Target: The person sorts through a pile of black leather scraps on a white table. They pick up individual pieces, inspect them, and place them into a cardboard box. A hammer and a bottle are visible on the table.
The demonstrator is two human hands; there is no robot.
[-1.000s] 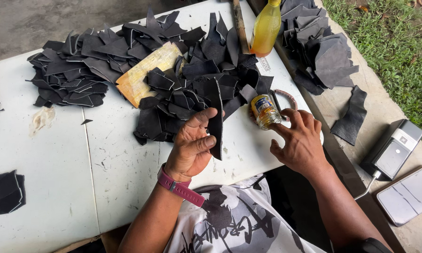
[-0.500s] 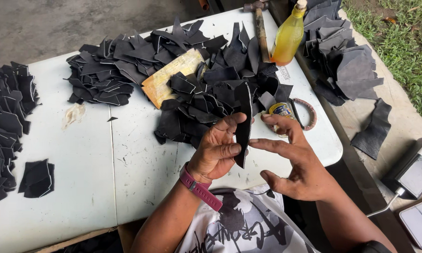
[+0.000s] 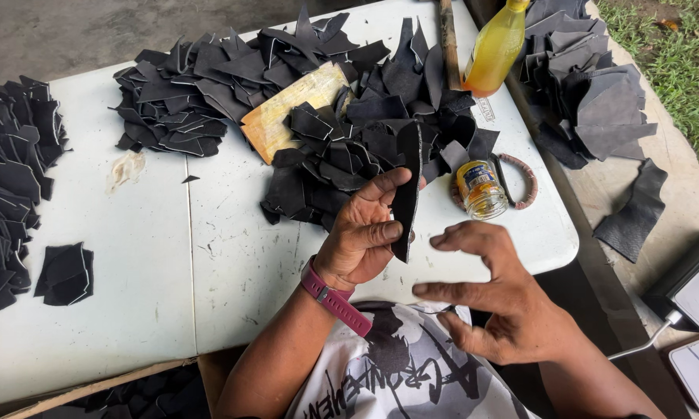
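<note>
My left hand (image 3: pixel 361 237) holds a long narrow black leather piece (image 3: pixel 408 190) upright between thumb and fingers, just above the white table (image 3: pixel 155 264). A pink band wraps that wrist. My right hand (image 3: pixel 493 299) hovers below and to the right of the piece, fingers spread and curled, holding nothing. A small glass jar (image 3: pixel 480 188) with a yellow label stands on the table just beyond my right hand, beside a brown beaded ring (image 3: pixel 524 180). A heap of black leather cut pieces (image 3: pixel 349 147) lies right behind my left hand.
More black leather stacks lie at the far left (image 3: pixel 12 186), back middle (image 3: pixel 186 93) and right on a bench (image 3: pixel 590 101). A yellow sponge block (image 3: pixel 291 112), a yellow liquid bottle (image 3: pixel 495 48), a small black stack (image 3: pixel 66 273) and devices (image 3: pixel 695 295) at right.
My right hand came away from the small jar and moved toward me, fingers spread beside the leather piece. My left hand raised the piece upright. The view shifted right.
</note>
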